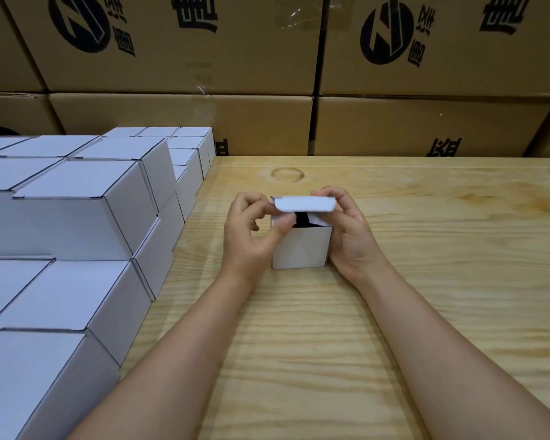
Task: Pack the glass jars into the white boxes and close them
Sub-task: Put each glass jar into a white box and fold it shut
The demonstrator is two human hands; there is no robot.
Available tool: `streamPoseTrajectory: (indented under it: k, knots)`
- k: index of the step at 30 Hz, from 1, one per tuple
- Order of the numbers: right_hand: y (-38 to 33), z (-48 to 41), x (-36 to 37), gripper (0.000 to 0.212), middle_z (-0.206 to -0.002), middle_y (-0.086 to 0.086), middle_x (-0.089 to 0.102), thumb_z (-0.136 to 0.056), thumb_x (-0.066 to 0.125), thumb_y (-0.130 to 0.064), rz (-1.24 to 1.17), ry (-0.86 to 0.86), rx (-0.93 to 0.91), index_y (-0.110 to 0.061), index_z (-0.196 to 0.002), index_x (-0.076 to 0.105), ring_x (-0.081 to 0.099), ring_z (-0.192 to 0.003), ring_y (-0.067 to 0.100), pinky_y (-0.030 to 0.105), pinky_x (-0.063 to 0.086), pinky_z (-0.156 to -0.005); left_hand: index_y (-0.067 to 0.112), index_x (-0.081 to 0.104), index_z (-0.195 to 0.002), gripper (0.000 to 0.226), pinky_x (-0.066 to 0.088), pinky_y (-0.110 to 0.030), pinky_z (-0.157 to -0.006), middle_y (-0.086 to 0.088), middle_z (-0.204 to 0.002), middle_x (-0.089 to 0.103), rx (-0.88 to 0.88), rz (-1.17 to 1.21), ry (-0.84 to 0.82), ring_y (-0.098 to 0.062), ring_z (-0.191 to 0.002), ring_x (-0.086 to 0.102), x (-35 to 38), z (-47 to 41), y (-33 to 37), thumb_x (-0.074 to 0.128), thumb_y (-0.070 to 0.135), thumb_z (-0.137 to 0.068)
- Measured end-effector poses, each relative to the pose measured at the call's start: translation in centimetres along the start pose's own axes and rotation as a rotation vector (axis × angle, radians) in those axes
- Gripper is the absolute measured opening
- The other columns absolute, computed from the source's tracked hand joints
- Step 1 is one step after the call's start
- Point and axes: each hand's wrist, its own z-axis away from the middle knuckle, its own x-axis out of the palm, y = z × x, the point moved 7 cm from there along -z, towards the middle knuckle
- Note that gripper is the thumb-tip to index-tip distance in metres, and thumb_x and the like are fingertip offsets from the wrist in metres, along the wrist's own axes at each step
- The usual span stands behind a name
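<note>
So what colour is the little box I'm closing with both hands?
The box is white, its inside dark; the head view shows it best.

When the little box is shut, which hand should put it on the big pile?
Probably the left hand. The stack of closed white boxes stands on its side of the wooden table, while the right hand holds the small white box from the other side.

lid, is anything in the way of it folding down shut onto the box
Only the thumb of the left hand: it lies across the left corner of the box opening, under the lid. The right hand also holds the lid. Nothing else visible blocks it.
</note>
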Motion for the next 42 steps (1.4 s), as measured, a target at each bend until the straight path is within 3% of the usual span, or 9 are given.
streamPoseTrajectory:
  k: [4,8,12,17,24,26,30,33,42]
  knots:
    - [-0.2,0.2,0.0,0.022,-0.094,-0.006,0.061,-0.071,0.055,-0.006,0.098,0.036,-0.002,-0.026,-0.07,0.065,0.058,-0.078,0.015,0.024,0.044,-0.058,0.022,0.059,-0.07,0.022,0.037,-0.014,-0.072,0.002,-0.091,0.05,-0.159,0.249,0.038,0.005,-0.083,0.051,0.1,0.0,-0.6,0.052,0.04,-0.082]
    - [-0.2,0.5,-0.5,0.027,-0.095,0.0,0.063,-0.087,0.043,-0.002,0.111,0.107,0.003,-0.021,-0.09,0.062,0.056,-0.08,0.018,0.026,0.043,-0.062,0.017,0.06,-0.065,0.022,0.039,-0.023,-0.075,0.004,-0.096,0.055,-0.183,0.182,0.047,0.001,-0.091,0.053,0.2,0.0,-0.9,0.066,0.037,-0.072]
    - [-0.8,1.1,-1.5,0.013,-0.098,-0.002,0.063,-0.08,0.055,-0.027,-0.006,0.2,-0.055,-0.017,-0.088,0.055,0.06,-0.089,0.013,0.029,0.043,-0.069,0.02,0.057,-0.062,0.023,0.04,-0.014,-0.067,0.004,-0.1,0.059,-0.186,0.193,0.088,0.009,-0.087,0.055,0.0,0.1,-1.0,0.067,0.02,-0.083]
    - [-1.5,1.7,-0.8,0.011,-0.1,-0.009,0.063,-0.069,0.068,-0.021,0.315,0.193,-0.215,-0.014,-0.069,0.059,0.049,-0.125,0.026,0.044,0.038,-0.102,0.025,0.058,-0.071,0.025,0.041,-0.009,-0.066,0.002,-0.093,0.062,-0.162,0.146,0.139,0.005,-0.082,0.056,-0.4,0.1,-1.1,0.061,0.012,-0.093]
    - [-1.7,1.7,-1.3,0.011,-0.113,-0.003,0.063,-0.075,0.072,-0.018,0.415,0.251,-0.253,-0.018,-0.066,0.067,0.056,-0.116,0.015,0.046,0.04,-0.106,0.028,0.062,-0.076,0.019,0.041,-0.009,-0.061,0.009,-0.088,0.062,-0.167,0.107,0.157,0.01,-0.072,0.054,-0.5,0.0,-1.4,0.066,0.016,-0.09]
    - [-1.8,1.5,-1.5,0.02,-0.112,0.002,0.062,-0.082,0.071,-0.008,0.443,0.261,-0.273,-0.017,-0.065,0.065,0.057,-0.113,0.019,0.05,0.041,-0.104,0.029,0.063,-0.074,0.022,0.046,-0.014,-0.063,0.01,-0.09,0.062,-0.152,0.092,0.154,0.009,-0.073,0.055,-0.7,-0.1,-1.2,0.067,0.013,-0.089]
    - [-2.0,1.3,-1.7,0.019,-0.107,0.007,0.062,-0.085,0.067,-0.003,0.466,0.282,-0.272,-0.013,-0.07,0.064,0.061,-0.097,0.019,0.051,0.048,-0.096,0.032,0.063,-0.074,0.024,0.057,-0.044,-0.07,0.016,-0.087,0.061,-0.137,0.039,0.151,0.006,-0.073,0.056,-0.8,-0.1,-0.9,0.069,0.013,-0.087]
    - [-2.1,1.3,-1.6,0.02,-0.1,0.004,0.062,-0.085,0.066,-0.002,0.483,0.286,-0.285,-0.016,-0.071,0.063,0.061,-0.085,0.016,0.046,0.05,-0.089,0.033,0.063,-0.075,0.022,0.056,-0.05,-0.068,0.016,-0.085,0.062,-0.145,0.027,0.165,0.005,-0.072,0.056,-0.9,-0.1,-0.8,0.072,0.015,-0.085]
    - [-2.4,1.3,-1.3,0.021,-0.093,-0.005,0.061,-0.088,0.065,-0.008,0.632,0.317,-0.35,-0.022,-0.073,0.06,0.061,-0.087,0.016,0.044,0.053,-0.086,0.033,0.062,-0.071,0.023,0.039,-0.009,-0.057,0.016,-0.082,0.062,-0.1,-0.04,0.178,0.008,-0.072,0.057,-1.1,-0.1,-0.7,0.075,0.018,-0.082]
